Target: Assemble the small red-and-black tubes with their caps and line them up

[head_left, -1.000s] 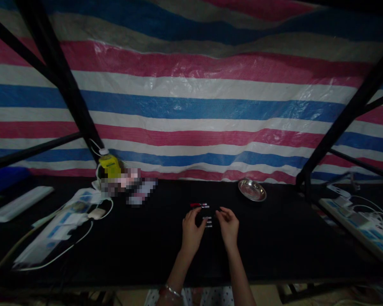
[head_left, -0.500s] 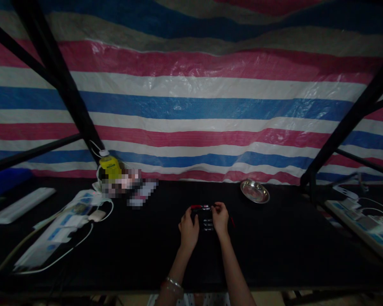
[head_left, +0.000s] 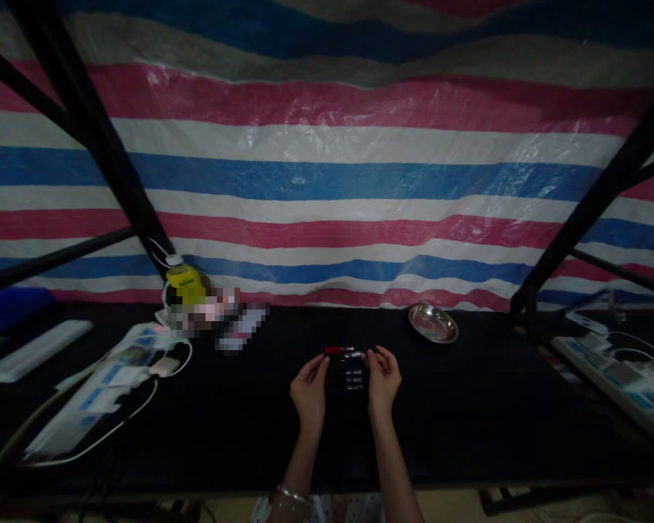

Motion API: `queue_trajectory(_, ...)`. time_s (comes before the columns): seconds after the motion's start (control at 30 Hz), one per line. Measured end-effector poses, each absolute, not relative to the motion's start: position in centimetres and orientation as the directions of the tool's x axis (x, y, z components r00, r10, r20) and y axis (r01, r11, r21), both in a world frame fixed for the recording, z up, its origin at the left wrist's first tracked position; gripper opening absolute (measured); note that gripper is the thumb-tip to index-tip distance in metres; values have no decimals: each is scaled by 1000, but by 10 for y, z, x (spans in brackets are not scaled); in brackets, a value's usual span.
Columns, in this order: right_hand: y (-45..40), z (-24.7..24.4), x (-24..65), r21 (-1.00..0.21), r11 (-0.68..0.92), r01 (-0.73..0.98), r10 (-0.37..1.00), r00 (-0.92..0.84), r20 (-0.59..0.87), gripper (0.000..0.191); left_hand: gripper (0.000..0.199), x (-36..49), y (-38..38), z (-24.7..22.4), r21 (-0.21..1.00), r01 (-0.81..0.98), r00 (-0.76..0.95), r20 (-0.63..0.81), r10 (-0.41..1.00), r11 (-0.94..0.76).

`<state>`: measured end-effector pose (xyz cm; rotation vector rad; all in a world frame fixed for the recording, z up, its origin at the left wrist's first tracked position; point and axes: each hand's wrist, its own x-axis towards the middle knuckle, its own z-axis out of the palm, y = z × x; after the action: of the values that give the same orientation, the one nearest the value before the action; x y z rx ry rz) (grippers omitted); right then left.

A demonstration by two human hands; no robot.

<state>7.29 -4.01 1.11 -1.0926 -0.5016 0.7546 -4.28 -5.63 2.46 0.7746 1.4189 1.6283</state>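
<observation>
Several slim pens lie side by side on the black table in front of me. The farthest is a red pen (head_left: 335,350). Just nearer is a black pen (head_left: 352,355) with a silvery end. My left hand (head_left: 308,396) is closed, thumb and forefinger pinched at the black pen's left end. My right hand (head_left: 384,378) is closed too, its fingertips at the pen's right end. Between my wrists and that pen lie more dark pens (head_left: 354,380) with shiny right ends; their left parts fade into the dark tabletop.
A round metal dish (head_left: 433,323) stands at the back right. At the left are a yellow bottle (head_left: 185,283), a blurred-out item, power strips with cables (head_left: 109,381) and a white bar (head_left: 35,352). More cables lie far right. Striped sheeting (head_left: 327,232) hangs behind the table (head_left: 469,407).
My hands have moved slightly apart, the left one to the left and the right one to the right. More of the red pen shows. A red bit right of my right hand is out of sight.
</observation>
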Motion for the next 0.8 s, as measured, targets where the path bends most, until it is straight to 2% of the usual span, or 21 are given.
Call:
queue_trajectory(0.13,-55,32,69,-903,284,-323,737,676,-10,45,32,-43,-64,37,934,-358,-449,-169,877,-4)
queue_trajectory(0.23,-63,44,66,-891,294,-346,719,695,-32,44,34,-39,-73,39,905,-425,-411,-195,891,2)
queue_trajectory(0.47,-73,63,58,-891,315,-328,736,677,11,46,16,-30,-88,41,794,-607,-367,-304,879,21)
queue_trajectory(0.8,-81,67,45,-916,358,-183,736,658,157,40,12,-37,-87,43,738,-673,-381,-388,839,36)
